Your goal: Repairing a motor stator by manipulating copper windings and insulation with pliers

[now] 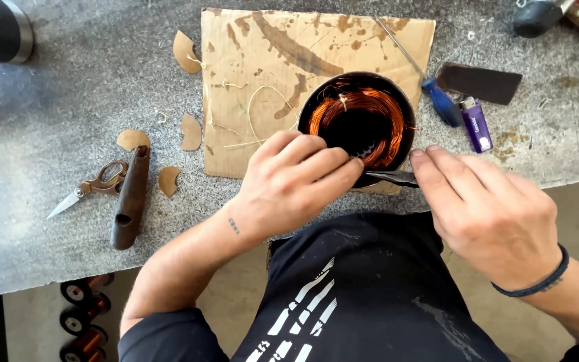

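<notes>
Two hands are closed around a round black stator (360, 121) wound with copper wire (370, 110), which sits at the near edge of a stained sheet of cardboard (269, 60) on the grey desk (48, 134), just in front of the person's body. The left hand (296, 181) is curled against the near rim of the stator, fingers bent and tips pressed at its inner edge. The right hand (490, 211) is pinched narrow on a dark, thin tool (390, 177) whose point lies under the left fingertips at the rim; what kind of tool it is cannot be told.

Just right of the stator, a blue-handled screwdriver (437, 97), a purple lighter (476, 124) and a dark flat piece (480, 82) are laid. Loose pale string (256, 117) is strewn across the cardboard. Well to the left, small scissors (92, 184), a brown wooden tool (131, 198) and several tan paper cut-outs (132, 139) are scattered.

A slip appears the main risk: the tool tip is worked close to the left fingertips, so a sudden release could drive it into them. The fine copper winding could also be nicked or its enamel scraped if the tip is forced sideways. Because the stator rests near the desk edge, a hard push toward the body could tip it off.
</notes>
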